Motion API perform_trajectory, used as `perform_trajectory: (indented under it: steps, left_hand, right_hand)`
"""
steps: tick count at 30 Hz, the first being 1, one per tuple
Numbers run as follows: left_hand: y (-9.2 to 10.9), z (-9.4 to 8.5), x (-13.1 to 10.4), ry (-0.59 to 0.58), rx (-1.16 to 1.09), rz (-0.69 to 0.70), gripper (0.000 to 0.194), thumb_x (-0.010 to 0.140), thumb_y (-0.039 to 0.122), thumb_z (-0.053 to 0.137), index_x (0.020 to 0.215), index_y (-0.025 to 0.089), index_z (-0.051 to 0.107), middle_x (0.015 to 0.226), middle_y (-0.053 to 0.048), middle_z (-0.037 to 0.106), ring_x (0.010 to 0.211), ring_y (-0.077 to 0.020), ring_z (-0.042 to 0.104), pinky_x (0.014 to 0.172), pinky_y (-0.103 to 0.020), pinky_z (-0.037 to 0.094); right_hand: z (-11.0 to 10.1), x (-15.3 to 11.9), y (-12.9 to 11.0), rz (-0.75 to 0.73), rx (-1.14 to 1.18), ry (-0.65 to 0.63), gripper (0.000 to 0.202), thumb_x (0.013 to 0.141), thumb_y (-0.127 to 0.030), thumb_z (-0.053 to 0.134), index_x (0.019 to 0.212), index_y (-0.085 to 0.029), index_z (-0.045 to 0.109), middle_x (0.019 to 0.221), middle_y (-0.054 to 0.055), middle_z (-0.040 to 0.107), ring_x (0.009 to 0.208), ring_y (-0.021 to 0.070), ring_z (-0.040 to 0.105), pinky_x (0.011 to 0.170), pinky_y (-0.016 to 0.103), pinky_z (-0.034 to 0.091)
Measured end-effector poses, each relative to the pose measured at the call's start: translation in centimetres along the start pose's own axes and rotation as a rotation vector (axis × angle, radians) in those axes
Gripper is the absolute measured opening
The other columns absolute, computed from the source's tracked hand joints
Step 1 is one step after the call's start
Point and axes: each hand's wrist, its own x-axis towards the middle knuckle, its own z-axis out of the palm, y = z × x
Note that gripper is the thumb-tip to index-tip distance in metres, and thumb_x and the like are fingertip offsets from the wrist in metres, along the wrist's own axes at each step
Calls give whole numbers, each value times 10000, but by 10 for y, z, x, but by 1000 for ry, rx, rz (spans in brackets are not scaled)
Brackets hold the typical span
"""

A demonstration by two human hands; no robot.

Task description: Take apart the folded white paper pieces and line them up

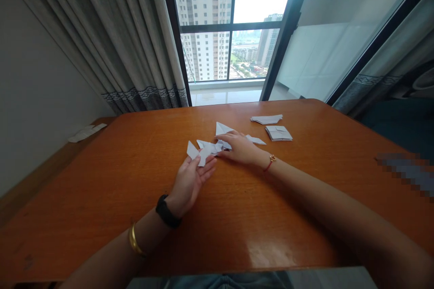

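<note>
My left hand [190,183] holds a folded white paper piece [204,155] between thumb and fingers, just above the table. Its other fingers stretch out below the paper, palm turned up. My right hand [239,148] lies palm down over other folded papers, thumb and fingers apart around a small folded paper [224,144]. Whether it grips that paper lightly is hard to see. Right behind its fingers stands a pointed white paper fold [223,128]. A flat pointed paper [257,140] sticks out beyond the knuckles, partly hidden by the hand.
The brown wooden table [118,198] spreads under both hands. At its far right lie a long folded paper [267,119] and a squarish folded paper stack [278,133]. More white paper [87,133] rests on a ledge at left. A blurred patch [407,169] covers something at the right edge.
</note>
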Motion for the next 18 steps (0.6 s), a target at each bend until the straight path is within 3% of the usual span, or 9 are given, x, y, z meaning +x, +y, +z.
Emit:
perform_trajectory:
  steps: [3, 5, 10, 13, 18]
  left_hand:
    - [1, -3, 7, 67, -130, 1, 267, 963, 216, 418, 1215, 211, 505, 1123, -98, 673, 1012, -162, 672, 874, -304, 531]
    - [1, -4, 11, 100, -159, 8, 269, 969, 211, 406, 1210, 213, 526, 1175, -91, 652, 1024, -149, 662, 887, -294, 527]
    - [2, -4, 11, 117, -189, 88, 255, 947, 120, 426, 1145, 187, 572, 1234, -87, 622, 1026, -135, 651, 912, -276, 524]
    - [0, -1, 6, 17, -161, 30, 303, 922, 77, 442, 1169, 205, 563, 1238, -76, 619, 1021, -141, 653, 890, -264, 532]
    - [-9, 3, -5, -214, -190, -79, 408, 887, 40, 439, 1234, 237, 526, 1229, -57, 615, 993, -134, 651, 890, -278, 523]
  right_hand:
    - [10, 9, -10, -26, -74, -101, 275, 876, -371, 587, 1096, -230, 675, 1104, 98, 689, 1087, 279, 579, 920, 404, 370]
    - [11, 9, -14, -13, -99, -99, 238, 931, -337, 506, 984, -231, 713, 1020, 84, 717, 1016, 254, 618, 915, 384, 364]
    - [-2, -5, -18, 94, 3, 203, 278, 958, -332, 466, 1046, -224, 707, 1061, 76, 710, 1005, 233, 614, 884, 342, 417]
    - [-10, -22, -28, 91, 119, 336, 254, 945, -327, 499, 1068, -233, 700, 1038, 65, 707, 937, 215, 632, 828, 319, 469]
    - [-8, -47, -56, -131, 107, 399, 260, 950, -249, 477, 1130, -238, 665, 1062, 60, 689, 923, 200, 609, 833, 329, 484]
